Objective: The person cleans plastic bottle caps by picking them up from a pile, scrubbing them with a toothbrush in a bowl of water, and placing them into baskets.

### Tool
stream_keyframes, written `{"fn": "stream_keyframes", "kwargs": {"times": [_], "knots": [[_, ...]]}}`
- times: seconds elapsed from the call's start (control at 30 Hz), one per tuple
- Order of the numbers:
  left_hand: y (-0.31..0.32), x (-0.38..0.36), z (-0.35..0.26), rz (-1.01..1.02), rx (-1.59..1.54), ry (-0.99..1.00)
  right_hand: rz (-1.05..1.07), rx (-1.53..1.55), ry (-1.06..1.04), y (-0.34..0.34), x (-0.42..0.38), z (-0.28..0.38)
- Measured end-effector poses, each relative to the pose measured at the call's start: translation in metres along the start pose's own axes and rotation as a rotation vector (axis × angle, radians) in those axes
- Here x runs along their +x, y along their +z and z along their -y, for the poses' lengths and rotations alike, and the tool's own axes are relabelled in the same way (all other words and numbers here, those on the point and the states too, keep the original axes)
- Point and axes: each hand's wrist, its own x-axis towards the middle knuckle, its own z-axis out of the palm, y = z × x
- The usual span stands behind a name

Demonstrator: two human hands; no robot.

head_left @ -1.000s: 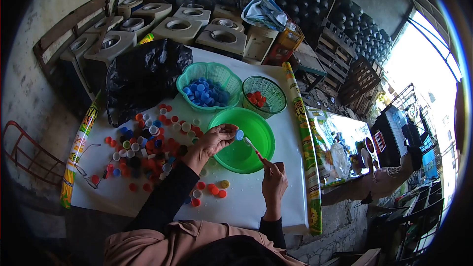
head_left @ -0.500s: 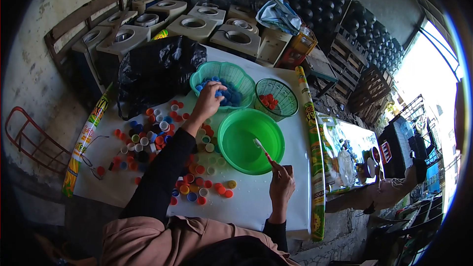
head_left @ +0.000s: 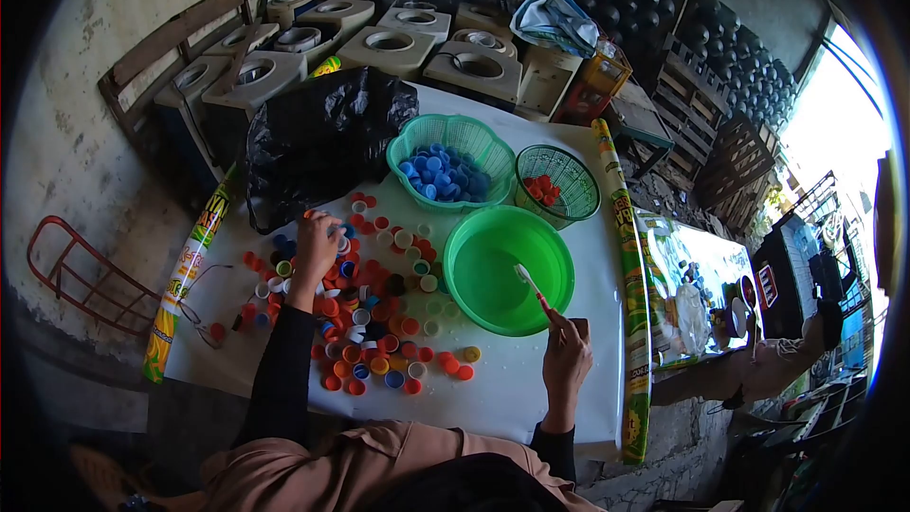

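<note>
My right hand (head_left: 567, 360) is closed round the handle of a toothbrush (head_left: 537, 295), whose bristle end is over the green basin (head_left: 452, 245) with liquid in it. My left hand (head_left: 317, 251) is over the scattered plastic bottle caps (head_left: 353, 360), fingers curled; whatever is between its fingertips, if anything, is too small to make out. Orange, red, white and blue caps lie around and below it on the white table (head_left: 493, 389). Blue caps (head_left: 445, 171) fill part of the light green basket (head_left: 402, 154). Orange-red caps (head_left: 542, 190) lie in the dark green basket (head_left: 590, 192).
A black plastic bag (head_left: 322, 137) lies at the table's back left. Beige dispenser tops (head_left: 389, 49) stand behind it. A patterned roll (head_left: 627, 275) edges the table on the right. A red metal frame (head_left: 81, 270) is at left; another person's legs (head_left: 749, 374) are at right.
My left hand has left the blue caps in the light green basket and moved left and nearer, over the loose caps. The right hand still holds the toothbrush above the basin. The view has shifted slightly.
</note>
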Motion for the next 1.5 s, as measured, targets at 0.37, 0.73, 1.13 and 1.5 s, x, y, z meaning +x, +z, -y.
{"fn": "stream_keyframes", "kwargs": {"times": [0.37,0.73,1.13,1.5], "knots": [[0.033,0.007,0.001,0.092,0.313,0.019,0.138,0.213,-0.025,-0.006,-0.008,-0.024],[0.024,0.016,-0.005,0.119,0.227,0.003,0.12,0.13,-0.07,-0.02,-0.019,-0.015],[-0.02,-0.002,-0.056,0.247,-0.646,-0.268,0.074,0.056,-0.04,-0.022,-0.02,-0.005],[-0.01,-0.051,-0.131,0.556,-1.575,-0.593,0.081,-0.09,-0.088,-0.007,0.008,0.025]]}}
